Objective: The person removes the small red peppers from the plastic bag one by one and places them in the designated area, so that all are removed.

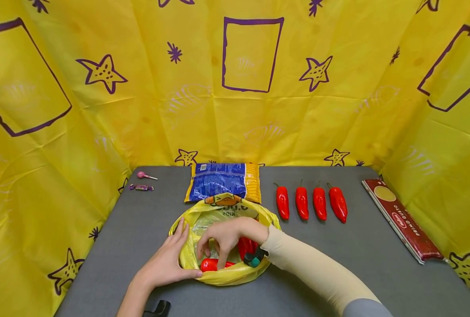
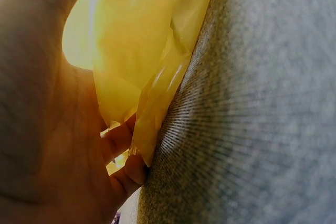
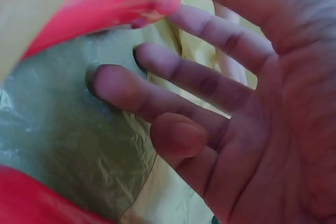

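Observation:
My left hand [image 1: 170,259] holds the left side of a yellow plastic bag [image 1: 235,278], its thumb on the near rim. In the left wrist view its fingers [image 2: 118,142] curve against the thin plastic. Inside the bag, my right hand [image 1: 225,237] reaches down with thumb and index finger at a shiny red pepper [image 1: 208,265]. The right wrist view has that pepper [image 3: 113,9] between thumb and index, while the other fingers [image 3: 121,90] stand loose. More red peppers [image 1: 247,247] lie in the bag, partly hidden by the hand, beside crinkled clear wrapping [image 3: 79,114].
A blue and yellow packet [image 1: 219,181] lies right behind the bag. Several red peppers with stems [image 1: 301,203] stand in a row to its right. Further right is a long dark red pack [image 1: 401,220]. A pink lollipop [image 1: 141,175] and a purple wrapped candy [image 1: 141,187] lie at the back left.

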### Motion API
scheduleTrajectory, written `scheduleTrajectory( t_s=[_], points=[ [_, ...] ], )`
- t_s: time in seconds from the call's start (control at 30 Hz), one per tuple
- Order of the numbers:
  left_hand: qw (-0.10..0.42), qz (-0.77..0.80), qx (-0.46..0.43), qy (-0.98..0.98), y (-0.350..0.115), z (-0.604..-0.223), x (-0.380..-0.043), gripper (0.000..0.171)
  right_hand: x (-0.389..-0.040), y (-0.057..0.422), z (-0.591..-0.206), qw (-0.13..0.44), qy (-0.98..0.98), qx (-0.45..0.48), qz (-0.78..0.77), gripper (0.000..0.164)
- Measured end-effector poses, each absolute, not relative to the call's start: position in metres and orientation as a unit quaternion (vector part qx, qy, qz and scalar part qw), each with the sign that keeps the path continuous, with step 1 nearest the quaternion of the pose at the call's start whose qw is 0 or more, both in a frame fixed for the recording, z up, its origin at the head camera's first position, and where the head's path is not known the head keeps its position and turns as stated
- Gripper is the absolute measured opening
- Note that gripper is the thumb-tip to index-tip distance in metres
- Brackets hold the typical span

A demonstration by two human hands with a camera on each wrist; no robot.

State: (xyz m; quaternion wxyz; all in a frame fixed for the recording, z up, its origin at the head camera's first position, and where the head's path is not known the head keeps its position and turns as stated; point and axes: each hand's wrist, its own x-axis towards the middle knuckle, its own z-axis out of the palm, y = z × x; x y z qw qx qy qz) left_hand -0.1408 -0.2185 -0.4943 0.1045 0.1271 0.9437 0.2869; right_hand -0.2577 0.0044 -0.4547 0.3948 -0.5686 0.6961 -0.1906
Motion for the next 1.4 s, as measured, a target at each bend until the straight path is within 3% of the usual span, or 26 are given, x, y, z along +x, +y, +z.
scheduleTrajectory(
  t_s=[0.5, 0.83, 1.1, 1.4],
  points=[
    [0.125, 0.292, 0.109, 0.942, -0.218, -0.492, -0.141, 0.14, -0.262, 0.007, -0.451, 0.36, 0.733, -0.552, -0.169, 0.046],
    [0.118, 0.289, 0.116, 0.943, -0.219, -0.494, -0.14, 0.14, -0.26, 0.004, -0.45, 0.373, 0.724, -0.559, -0.159, 0.06],
    [0.124, 0.291, 0.114, 0.942, -0.218, -0.494, -0.141, 0.139, -0.26, 0.004, -0.448, 0.356, 0.724, -0.571, -0.153, 0.048],
    [0.104, 0.287, 0.127, 0.944, -0.22, -0.497, -0.14, 0.142, -0.26, 0.011, -0.438, 0.326, 0.742, -0.564, -0.157, 0.051]
  ],
)
